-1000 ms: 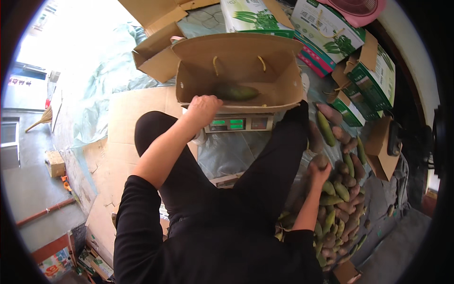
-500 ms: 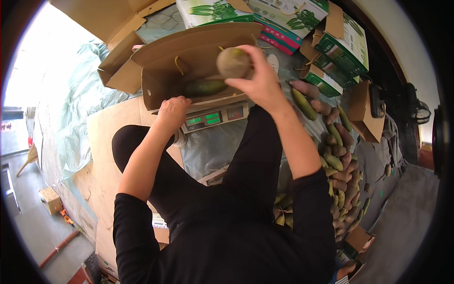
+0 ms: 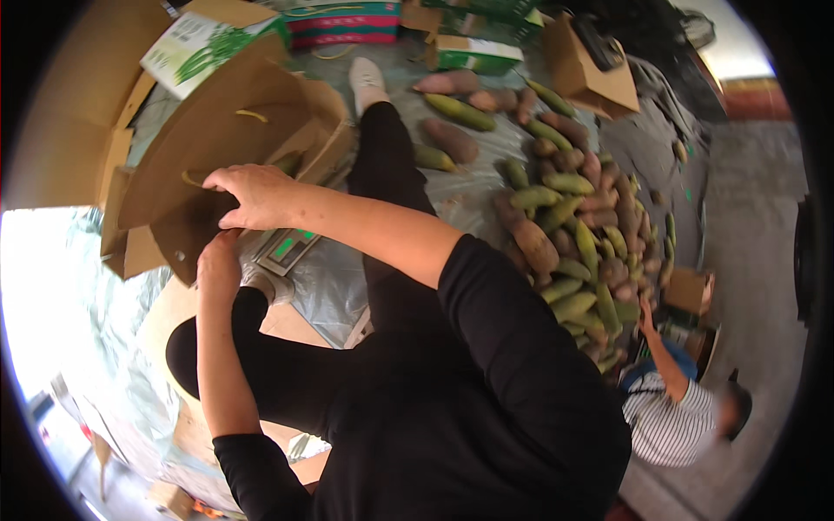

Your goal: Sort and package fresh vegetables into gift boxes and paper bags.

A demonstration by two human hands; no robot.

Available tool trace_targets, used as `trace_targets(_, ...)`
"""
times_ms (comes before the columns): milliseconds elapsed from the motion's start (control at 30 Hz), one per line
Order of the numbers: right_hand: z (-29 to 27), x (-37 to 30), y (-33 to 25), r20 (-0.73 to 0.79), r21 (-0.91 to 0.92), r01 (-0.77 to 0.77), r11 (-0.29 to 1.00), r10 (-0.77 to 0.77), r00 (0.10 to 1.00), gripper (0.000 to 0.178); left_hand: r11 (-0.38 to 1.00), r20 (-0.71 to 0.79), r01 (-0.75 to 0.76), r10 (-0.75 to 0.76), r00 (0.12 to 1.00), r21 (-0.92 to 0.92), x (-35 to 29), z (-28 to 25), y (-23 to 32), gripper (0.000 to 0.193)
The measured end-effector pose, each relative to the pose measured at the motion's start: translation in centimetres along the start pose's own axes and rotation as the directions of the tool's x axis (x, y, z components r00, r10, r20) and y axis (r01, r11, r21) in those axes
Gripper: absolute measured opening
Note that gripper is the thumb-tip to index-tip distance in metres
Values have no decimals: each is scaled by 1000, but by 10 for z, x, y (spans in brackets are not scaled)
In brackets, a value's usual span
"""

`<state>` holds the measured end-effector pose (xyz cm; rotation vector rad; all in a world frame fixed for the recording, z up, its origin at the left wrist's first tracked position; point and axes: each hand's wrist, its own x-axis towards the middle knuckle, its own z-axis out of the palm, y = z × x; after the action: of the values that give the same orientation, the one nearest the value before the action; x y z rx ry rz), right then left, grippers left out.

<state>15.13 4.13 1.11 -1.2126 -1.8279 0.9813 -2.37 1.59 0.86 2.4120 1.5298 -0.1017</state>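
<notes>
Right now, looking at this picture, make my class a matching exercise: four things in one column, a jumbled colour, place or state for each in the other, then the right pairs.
Things:
1. Scale
2. Vegetables
3. Co-worker's shirt
4. Left hand

Descriptions:
A. White with dark stripes
B. At the near edge of the open box
C. Showing a green lit display
D. Lying in a heap

Pairs: 1-C, 2-D, 3-A, 4-B

Matt cardboard box (image 3: pixel 208 130), glossy crinkled plastic sheet (image 3: pixel 326 300), matt cloth trousers (image 3: pixel 391 174), scale casing (image 3: pixel 295 253) probably smooth plastic
</notes>
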Motion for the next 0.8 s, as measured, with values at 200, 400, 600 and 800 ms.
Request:
trace_targets(200,-108,-82,11,-235,349,-50,936,140,962,32,999,-22,-14,15,1000,41,-5,-5,-5,29)
trace_targets(400,-181,-268,156,-589,28,-695,719,574,570,35,1000,6,26,-26,1000,4,1,-3,4,31)
trace_targets(600,-187,-429,192,-596,-159,-974,-161,803,-35,63,997,52,71,-71,996,15,2,-7,12,31)
trace_targets(800,-170,-449,174,-499,-282,-898,-337,851,-162,95,996,58,87,-88,994,12,4,-3,6,32)
